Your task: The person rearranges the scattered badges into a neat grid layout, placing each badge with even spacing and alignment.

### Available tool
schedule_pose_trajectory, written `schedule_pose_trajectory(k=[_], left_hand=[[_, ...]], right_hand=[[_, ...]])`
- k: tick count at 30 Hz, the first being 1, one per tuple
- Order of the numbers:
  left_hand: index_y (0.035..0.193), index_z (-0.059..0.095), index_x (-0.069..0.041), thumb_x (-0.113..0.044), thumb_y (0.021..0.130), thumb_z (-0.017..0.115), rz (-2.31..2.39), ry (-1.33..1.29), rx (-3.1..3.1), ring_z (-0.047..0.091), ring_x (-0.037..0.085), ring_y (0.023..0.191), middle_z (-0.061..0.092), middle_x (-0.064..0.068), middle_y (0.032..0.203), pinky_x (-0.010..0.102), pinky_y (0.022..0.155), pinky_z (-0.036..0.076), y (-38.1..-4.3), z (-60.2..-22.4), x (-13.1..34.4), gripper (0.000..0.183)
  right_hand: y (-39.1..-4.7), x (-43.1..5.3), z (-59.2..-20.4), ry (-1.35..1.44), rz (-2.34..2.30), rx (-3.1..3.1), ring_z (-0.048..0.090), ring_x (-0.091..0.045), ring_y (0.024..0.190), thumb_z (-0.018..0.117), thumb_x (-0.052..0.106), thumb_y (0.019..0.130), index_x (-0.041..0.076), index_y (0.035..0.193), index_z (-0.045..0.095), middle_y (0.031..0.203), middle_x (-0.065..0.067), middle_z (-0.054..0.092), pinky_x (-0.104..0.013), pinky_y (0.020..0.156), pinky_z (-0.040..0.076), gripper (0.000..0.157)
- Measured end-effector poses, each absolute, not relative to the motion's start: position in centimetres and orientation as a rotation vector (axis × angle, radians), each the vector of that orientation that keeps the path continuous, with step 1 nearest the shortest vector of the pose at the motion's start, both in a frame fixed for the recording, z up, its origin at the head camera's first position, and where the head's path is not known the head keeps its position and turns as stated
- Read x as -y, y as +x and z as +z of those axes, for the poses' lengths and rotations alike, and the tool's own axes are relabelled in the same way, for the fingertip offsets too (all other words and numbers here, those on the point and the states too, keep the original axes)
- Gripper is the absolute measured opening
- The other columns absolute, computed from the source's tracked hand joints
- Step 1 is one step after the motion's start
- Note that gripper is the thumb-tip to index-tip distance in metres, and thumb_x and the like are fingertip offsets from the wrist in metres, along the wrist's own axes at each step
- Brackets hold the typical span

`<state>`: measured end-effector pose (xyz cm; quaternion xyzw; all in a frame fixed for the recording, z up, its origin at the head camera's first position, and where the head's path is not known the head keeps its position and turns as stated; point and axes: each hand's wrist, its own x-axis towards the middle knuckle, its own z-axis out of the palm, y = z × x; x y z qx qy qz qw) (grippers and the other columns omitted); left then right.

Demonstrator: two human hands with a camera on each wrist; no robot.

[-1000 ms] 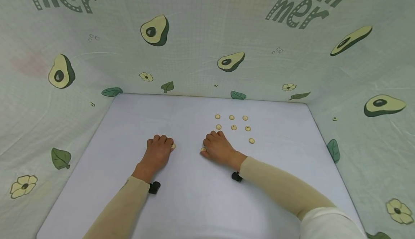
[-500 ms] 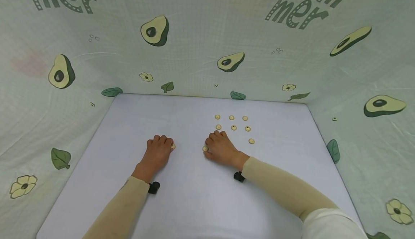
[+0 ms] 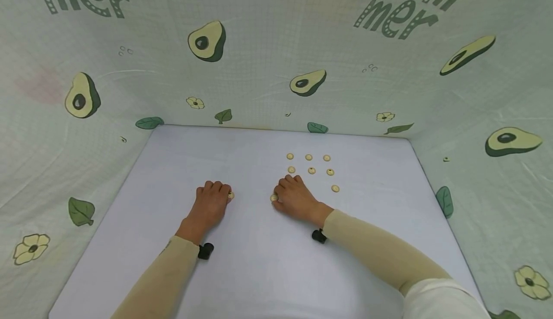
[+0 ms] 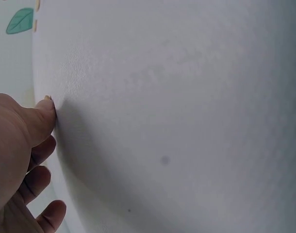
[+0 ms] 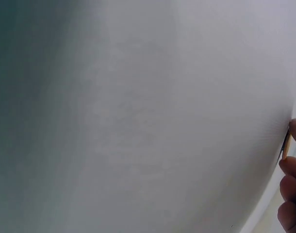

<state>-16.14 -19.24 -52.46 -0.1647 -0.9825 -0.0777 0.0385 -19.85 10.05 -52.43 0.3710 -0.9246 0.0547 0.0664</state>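
My left hand pinches a small round tan button against the white tabletop, with part of it hidden by the fingers. Only a sliver of that button shows past the thumb in the left wrist view. A little to the right, my right hand holds another tan button between thumb and index finger, low at the surface. In the right wrist view this button appears edge-on between two fingertips. Beyond the right hand, several matching buttons lie flat in loose rows.
One loose button lies to the right of my right hand, apart from the rows. The white table is enclosed on three sides by a pale green cloth printed with avocados and leaves. A black wrist camera hangs under the right wrist.
My right hand has shifted slightly to the right, with its button moving along and showing more. The left hand and the loose buttons have stayed put.
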Motion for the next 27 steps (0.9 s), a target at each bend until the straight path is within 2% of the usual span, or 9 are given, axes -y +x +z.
schedule_pose_trajectory(k=[7, 16, 27], left_hand=[[0.114, 0.065, -0.005, -0.02, 0.102, 0.072, -0.248, -0.499, 3.016, 0.054, 0.035, 0.099, 0.065, 0.014, 0.107, 0.054, 0.084, 0.047, -16.1, -52.3, 19.2, 0.021], [0.114, 0.066, -0.005, -0.019, 0.102, 0.072, -0.268, -0.485, 3.01, 0.054, 0.035, 0.098, 0.066, 0.015, 0.108, 0.054, 0.083, 0.048, -15.9, -52.5, 19.1, 0.02], [0.114, 0.065, -0.004, -0.019, 0.103, 0.071, -0.28, -0.482, 3.013, 0.053, 0.035, 0.099, 0.064, 0.015, 0.109, 0.053, 0.082, 0.047, -16.0, -52.8, 19.3, 0.02]], right_hand=[[-20.0, -10.0, -52.5, 1.127, 0.179, 2.773, 0.053, -0.019, 0.089, 0.075, 0.034, 0.099, 0.014, 0.1, 0.076, 0.096, 0.001, 0.066, -0.038, 0.084, 0.04, 0.02], [-20.2, -10.7, -52.1, 1.147, 0.129, 2.73, 0.05, -0.02, 0.086, 0.072, 0.032, 0.094, 0.012, 0.093, 0.074, 0.089, 0.001, 0.063, -0.039, 0.081, 0.039, 0.02], [-20.7, -14.7, -51.8, 0.999, 0.182, 2.805, 0.05, -0.022, 0.092, 0.073, 0.032, 0.094, 0.011, 0.101, 0.075, 0.099, -0.002, 0.067, -0.042, 0.087, 0.039, 0.023]])
